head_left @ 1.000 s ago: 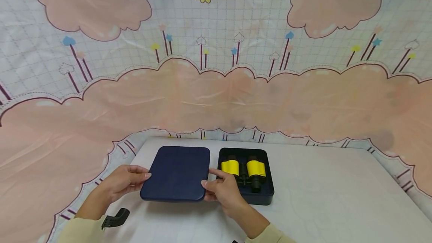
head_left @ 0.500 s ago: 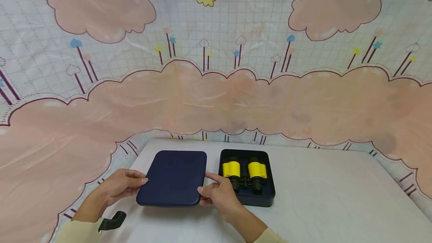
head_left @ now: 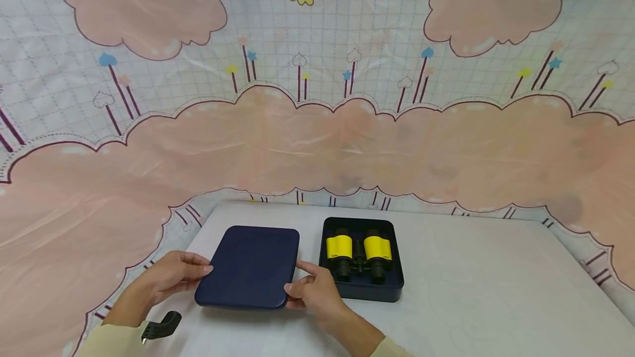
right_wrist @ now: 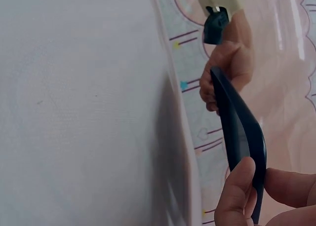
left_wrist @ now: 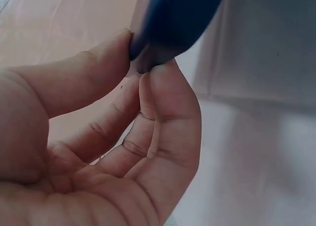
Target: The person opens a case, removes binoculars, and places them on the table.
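A dark blue box lid with rounded corners is held between my two hands, a little above the white table. My left hand pinches its left edge between thumb and fingers, and the left wrist view shows that grip on the lid's rim close up. At the opposite edge, my right hand pinches the lid with the thumb on top. Just right of that hand stands the matching open box, with yellow and black binoculars lying inside it.
A white cloth-covered table extends to the right of the box. Behind it hangs a backdrop printed with peach clouds. A black wrist-camera mount sticks out from the left sleeve.
Both hands have carried the lid left and nearer to me, away from the box. The gap between lid and box has widened; the box and binoculars stay in place.
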The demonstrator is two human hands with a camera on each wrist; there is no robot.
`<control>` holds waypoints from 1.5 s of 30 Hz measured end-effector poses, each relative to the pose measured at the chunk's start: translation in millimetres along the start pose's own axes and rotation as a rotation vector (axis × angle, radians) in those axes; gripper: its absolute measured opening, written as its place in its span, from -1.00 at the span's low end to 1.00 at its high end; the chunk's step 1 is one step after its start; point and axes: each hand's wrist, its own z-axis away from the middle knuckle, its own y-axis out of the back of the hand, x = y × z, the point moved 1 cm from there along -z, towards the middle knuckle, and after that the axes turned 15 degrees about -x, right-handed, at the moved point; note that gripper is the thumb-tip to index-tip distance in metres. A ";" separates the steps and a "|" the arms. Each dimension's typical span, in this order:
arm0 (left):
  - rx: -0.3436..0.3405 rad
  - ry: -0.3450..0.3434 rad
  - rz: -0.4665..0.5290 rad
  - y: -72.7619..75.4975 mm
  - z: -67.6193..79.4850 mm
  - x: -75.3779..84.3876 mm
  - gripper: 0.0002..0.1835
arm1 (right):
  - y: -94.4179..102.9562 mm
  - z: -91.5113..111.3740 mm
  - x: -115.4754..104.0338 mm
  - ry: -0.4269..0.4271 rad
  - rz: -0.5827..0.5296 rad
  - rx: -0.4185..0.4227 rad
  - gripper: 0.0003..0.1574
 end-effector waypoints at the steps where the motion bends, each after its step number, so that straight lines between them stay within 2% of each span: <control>1: 0.000 0.005 0.002 0.7 -0.3 -0.9 -0.77 | -0.7 -0.3 0.7 -0.002 -0.001 0.001 -0.10; 17: 0.037 0.037 -0.013 7.5 -6.6 -8.4 -0.78 | -7.3 -10.2 4.8 -0.018 -0.015 0.013 -0.06; 27: 0.078 0.060 -0.057 10.0 -8.8 -2.8 -0.75 | -11.0 -18.5 7.9 -0.037 -0.002 0.040 -0.07; 45: 0.095 0.086 -0.054 12.4 -11.8 -8.5 -0.74 | -15.3 -24.7 14.5 -0.061 0.020 0.050 -0.07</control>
